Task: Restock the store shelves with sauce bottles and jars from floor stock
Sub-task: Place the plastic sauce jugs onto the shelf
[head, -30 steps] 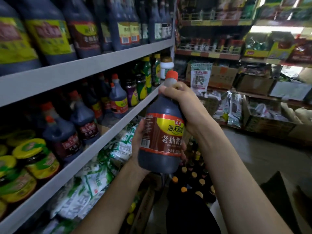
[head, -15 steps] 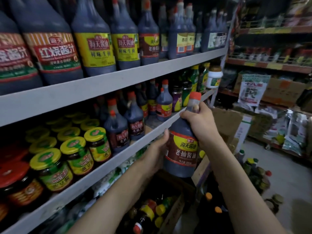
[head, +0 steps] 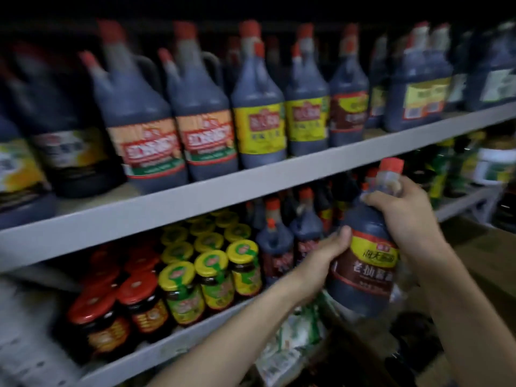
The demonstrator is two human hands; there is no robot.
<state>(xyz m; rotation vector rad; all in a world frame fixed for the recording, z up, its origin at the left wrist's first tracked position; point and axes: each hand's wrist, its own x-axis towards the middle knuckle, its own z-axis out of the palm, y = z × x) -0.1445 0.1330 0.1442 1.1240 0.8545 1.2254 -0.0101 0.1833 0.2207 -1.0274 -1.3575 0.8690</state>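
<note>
Grey metal shelving unit [head: 195, 196]: two tiers in view, picture motion-blurred.

Upper tier: row of large dark sauce jugs with red caps and handles [head: 206, 113], labels orange, yellow and brown.

Lower tier: small dark sauce bottles with red caps [head: 275, 241] at centre; to their left, glass jars with yellow-green lids [head: 215, 275] and glass jars with red lids [head: 117, 308].

Item in hand: dark plastic soy sauce bottle with red cap and yellow-and-brown label [head: 365, 263], held tilted in front of the lower tier's edge, not yet on it.

Left hand [head: 326, 258]: wrapped round the bottle's lower side, thumb up on the shoulder.

Right hand [head: 402, 213]: closed over neck and shoulder from the right.

Step, as judged: carrying the bottle to its shelf place. Next move calls for righting it and sliding it in beside the matching small bottles without knocking the front row.
</note>
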